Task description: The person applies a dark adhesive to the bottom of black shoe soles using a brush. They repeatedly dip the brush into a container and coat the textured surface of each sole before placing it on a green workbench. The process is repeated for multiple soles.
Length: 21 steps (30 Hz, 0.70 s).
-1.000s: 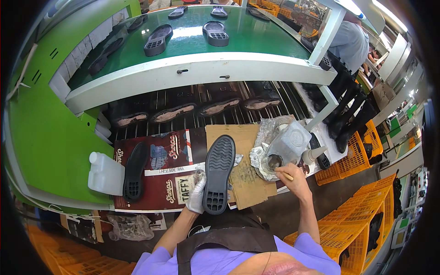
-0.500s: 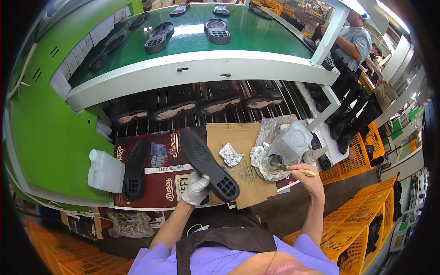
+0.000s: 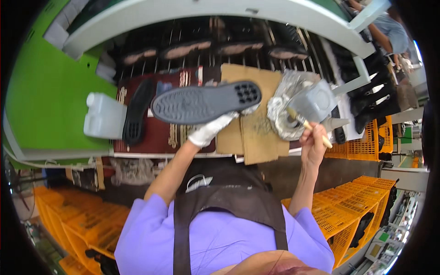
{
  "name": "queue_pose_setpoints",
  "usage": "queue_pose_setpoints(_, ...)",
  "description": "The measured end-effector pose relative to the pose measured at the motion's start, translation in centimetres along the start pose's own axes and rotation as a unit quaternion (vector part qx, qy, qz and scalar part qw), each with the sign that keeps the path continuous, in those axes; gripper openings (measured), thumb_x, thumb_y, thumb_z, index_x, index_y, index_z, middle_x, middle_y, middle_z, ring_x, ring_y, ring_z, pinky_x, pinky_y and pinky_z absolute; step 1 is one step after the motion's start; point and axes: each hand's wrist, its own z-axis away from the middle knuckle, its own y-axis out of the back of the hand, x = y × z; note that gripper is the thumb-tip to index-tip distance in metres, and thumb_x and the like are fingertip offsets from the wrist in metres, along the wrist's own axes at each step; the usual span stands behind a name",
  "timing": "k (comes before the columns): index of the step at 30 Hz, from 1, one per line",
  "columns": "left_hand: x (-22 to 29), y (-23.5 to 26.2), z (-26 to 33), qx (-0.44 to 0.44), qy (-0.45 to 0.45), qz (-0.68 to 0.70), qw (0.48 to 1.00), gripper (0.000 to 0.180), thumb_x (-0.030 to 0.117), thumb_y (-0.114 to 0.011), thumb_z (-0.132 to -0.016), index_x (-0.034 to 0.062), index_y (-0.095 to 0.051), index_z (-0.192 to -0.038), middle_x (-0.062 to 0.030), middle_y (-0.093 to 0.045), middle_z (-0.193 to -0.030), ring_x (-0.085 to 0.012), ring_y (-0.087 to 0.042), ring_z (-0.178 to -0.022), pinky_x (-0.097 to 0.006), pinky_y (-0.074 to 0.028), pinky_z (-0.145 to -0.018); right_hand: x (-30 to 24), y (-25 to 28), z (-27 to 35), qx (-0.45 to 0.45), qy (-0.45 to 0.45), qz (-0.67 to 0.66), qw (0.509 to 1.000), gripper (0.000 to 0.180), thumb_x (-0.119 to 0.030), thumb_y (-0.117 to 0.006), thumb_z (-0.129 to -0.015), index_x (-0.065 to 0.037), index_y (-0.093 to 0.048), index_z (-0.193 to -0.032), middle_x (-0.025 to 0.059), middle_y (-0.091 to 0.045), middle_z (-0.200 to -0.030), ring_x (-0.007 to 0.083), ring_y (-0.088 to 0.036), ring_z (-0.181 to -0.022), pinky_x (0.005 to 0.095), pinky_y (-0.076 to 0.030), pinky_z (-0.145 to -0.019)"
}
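Grey rubber shoe sole (image 3: 204, 103) lies lengthwise, tread up, gripped from below by the white-gloved left hand (image 3: 211, 129). Right of it, the bare right hand (image 3: 314, 144) pinches a wooden-handled brush (image 3: 306, 126), bristle end at a foil-lined grey container (image 3: 311, 103). Black sole (image 3: 136, 114) and white jug (image 3: 104, 117) sit left of the gloved hand.

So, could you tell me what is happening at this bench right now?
A person's white-gloved left hand holds a grey rubber shoe sole tread-up over the worktop. The bare right hand holds a wooden-handled brush at a grey pot wrapped in crumpled foil. A black sole lies beside a white plastic jug.
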Motion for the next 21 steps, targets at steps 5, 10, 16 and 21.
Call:
queue_pose_setpoints(5,2.9,-0.7,-0.4,0.046,-0.09,0.001,0.995,0.07,0.01,-0.072,-0.073,0.0086,-0.034,-0.132,-0.0097,-0.041,-0.134,-0.022,-0.037,-0.125,-0.038,-0.031,-0.103,0.0,-6.2,1.7,-0.098,0.079,0.019,0.992,0.02,-0.016,-0.055,-0.089,0.003,-0.057,-0.095,0.0093,-0.06,-0.071,0.011,-0.051,-0.056,0.0203,-0.042,-0.052)
queue_pose_setpoints(10,4.1,-0.8,-0.2,0.007,-0.105,-0.266,0.958,0.069,0.012,-0.071,-0.075,0.0045,-0.032,-0.131,-0.0077,-0.042,-0.131,-0.0212,-0.036,-0.124,-0.036,-0.025,-0.105,0.7,-10.8,2.8,-0.123,0.096,0.075,0.985,0.015,-0.008,-0.056,-0.087,0.005,-0.059,-0.094,0.0113,-0.064,-0.072,0.0076,-0.053,-0.056,0.0184,-0.042,-0.053)
queue_pose_setpoints(16,2.2,-1.6,1.3,0.059,-0.016,0.014,0.998,0.078,0.018,-0.075,-0.072,0.0017,-0.028,-0.133,-0.0106,-0.042,-0.127,-0.0199,-0.043,-0.117,-0.034,-0.031,-0.101,1.6,-13.2,4.2,-0.161,0.068,0.168,0.97,0.013,-0.006,-0.059,-0.085,0.004,-0.062,-0.093,0.0089,-0.066,-0.076,0.0068,-0.056,-0.063,0.0192,-0.045,-0.057)
queue_pose_setpoints(21,2.8,-2.3,2.2,0.072,-0.036,0.165,0.983,0.083,0.021,-0.078,-0.069,0.0015,-0.028,-0.132,-0.009,-0.044,-0.124,-0.0168,-0.045,-0.113,-0.033,-0.035,-0.098,1.2,-14.5,5.3,-0.231,0.001,0.118,0.966,0.012,-0.005,-0.06,-0.083,0.004,-0.062,-0.091,0.0091,-0.065,-0.076,0.0102,-0.061,-0.069,0.0219,-0.049,-0.062)
